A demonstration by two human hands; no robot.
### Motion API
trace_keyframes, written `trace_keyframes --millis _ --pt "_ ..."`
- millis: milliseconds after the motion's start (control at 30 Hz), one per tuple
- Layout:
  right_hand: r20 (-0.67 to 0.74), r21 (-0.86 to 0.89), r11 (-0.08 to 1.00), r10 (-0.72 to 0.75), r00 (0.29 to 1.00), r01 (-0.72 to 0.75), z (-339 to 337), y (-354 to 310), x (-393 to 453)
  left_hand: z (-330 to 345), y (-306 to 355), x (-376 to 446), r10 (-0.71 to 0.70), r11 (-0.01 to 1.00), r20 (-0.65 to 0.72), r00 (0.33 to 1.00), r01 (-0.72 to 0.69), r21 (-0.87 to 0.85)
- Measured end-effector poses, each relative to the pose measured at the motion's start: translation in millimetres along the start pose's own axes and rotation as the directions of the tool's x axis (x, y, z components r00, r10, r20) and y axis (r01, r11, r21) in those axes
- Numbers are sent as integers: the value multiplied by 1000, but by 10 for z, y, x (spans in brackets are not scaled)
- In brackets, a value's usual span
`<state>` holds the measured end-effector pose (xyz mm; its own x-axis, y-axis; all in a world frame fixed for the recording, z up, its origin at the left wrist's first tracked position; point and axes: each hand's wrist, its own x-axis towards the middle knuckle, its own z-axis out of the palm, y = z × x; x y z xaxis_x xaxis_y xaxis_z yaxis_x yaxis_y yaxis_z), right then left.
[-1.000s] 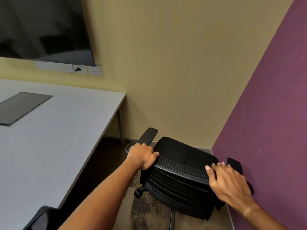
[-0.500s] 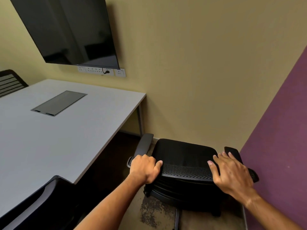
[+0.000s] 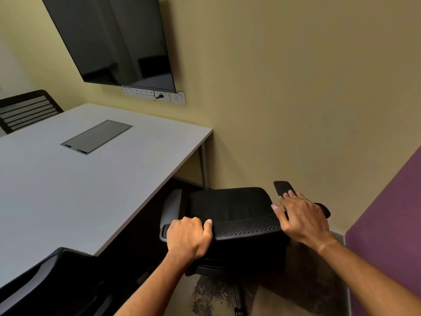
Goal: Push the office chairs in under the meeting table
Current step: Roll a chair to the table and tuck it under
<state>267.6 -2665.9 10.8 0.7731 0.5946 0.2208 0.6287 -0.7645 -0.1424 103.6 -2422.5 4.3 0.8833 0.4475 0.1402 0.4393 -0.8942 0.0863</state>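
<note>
A black office chair (image 3: pixel 230 208) with a mesh backrest stands in the corner, beside the grey meeting table (image 3: pixel 79 179) and off its right edge. My left hand (image 3: pixel 189 238) grips the top left of the backrest. My right hand (image 3: pixel 300 217) lies over the top right of the backrest, fingers spread and reaching toward the right armrest. The chair's left armrest sits close to the table edge. Its seat faces the yellow wall.
A second black chair (image 3: pixel 52 281) sits tucked at the table's near edge, bottom left. A third chair (image 3: pixel 25 108) stands at the far left side. A dark screen (image 3: pixel 114 39) hangs on the yellow wall. A purple wall (image 3: pixel 391 213) bounds the right.
The chair has swung round and shifted left toward the table edge. My view has turned left, showing more of the table and the far chair. Both hands stay on the backrest.
</note>
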Motion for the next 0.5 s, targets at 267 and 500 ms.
trace_keyframes --millis 267,500 --pt "90 -18 991 -131 987 133 230 6 895 39 -48 328 -214 977 -35 976 214 0" --pt "79 38 970 -243 967 241 367 -80 1559 56 -88 613 -345 939 -31 938 345 -10"
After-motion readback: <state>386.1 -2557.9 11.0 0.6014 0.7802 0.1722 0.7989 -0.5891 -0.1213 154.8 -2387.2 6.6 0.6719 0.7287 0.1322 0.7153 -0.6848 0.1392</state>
